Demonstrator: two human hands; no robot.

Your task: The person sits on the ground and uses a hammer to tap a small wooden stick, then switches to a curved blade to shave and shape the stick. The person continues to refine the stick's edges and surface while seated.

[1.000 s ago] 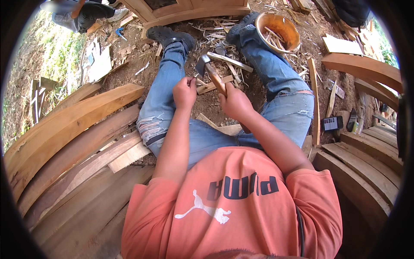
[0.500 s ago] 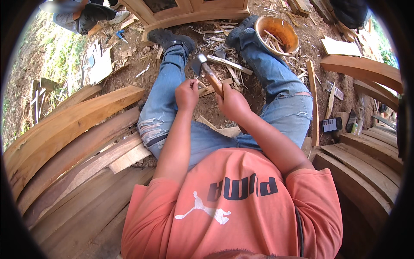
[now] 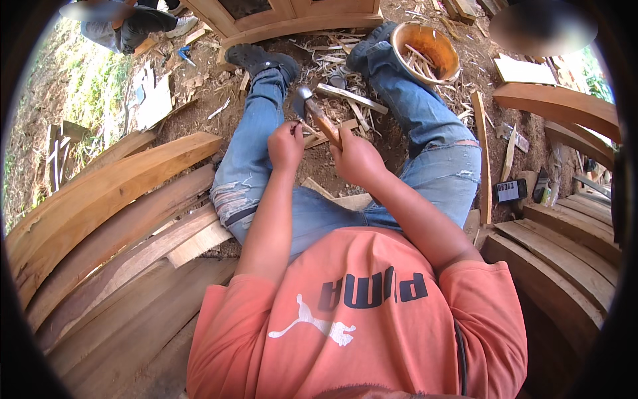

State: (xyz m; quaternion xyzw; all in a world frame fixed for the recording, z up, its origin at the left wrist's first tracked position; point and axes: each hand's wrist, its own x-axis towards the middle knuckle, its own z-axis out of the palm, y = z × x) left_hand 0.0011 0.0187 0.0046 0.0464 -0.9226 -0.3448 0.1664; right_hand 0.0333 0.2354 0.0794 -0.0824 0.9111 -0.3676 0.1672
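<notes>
My right hand (image 3: 357,158) is closed round the brown wooden handle of a hammer (image 3: 323,124). Its head has a bright metal face and a dark, flared other end, held up over the ground between my legs. Just left of the handle, my left hand (image 3: 286,146) is closed in a pinch. A small thin thing may be between its fingertips, but it is too small to make out. Beneath both hands lie thin wood offcuts (image 3: 352,98) and shavings.
An orange-brown bucket (image 3: 444,52) of wood scraps stands by my right foot. A wooden panelled frame (image 3: 302,25) is beyond my feet. Curved beams (image 3: 119,169) lie left, planks (image 3: 565,249) right. A phone (image 3: 510,191) lies by my right knee. Other people sit at the upper edges.
The hammer's head has dipped slightly to the left and lower. My left hand has shifted a little left, still pinched. The person at the upper right has moved further into view.
</notes>
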